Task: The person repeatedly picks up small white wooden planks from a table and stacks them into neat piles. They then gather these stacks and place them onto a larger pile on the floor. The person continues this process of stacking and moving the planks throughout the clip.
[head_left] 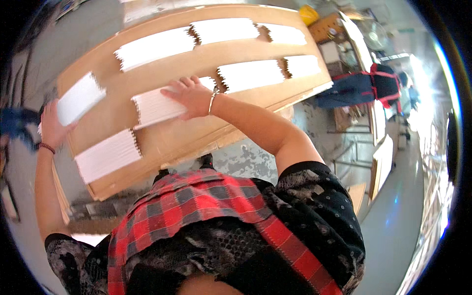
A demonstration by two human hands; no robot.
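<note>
My left hand [53, 125] grips the outer end of a stack of white sheets [81, 98] at the left edge of a brown cardboard-topped surface [162, 147]. Its thumb lies along the stack's near side. My right hand [191, 97] rests on top of another white stack [160, 106] near the middle, fingers spread and flat. A further white stack [108, 156] with jagged ends lies at the near left. None of the stacks' printing or contents can be made out.
More jagged-ended white stacks [156, 48] lie in two rows toward the far right of the cardboard. Beyond its right end stand a cluttered wooden workbench [344, 54], a fan [375, 36] and a person in dark clothes [361, 88]. Another person's dark-clothed leg [19, 120] shows at far left.
</note>
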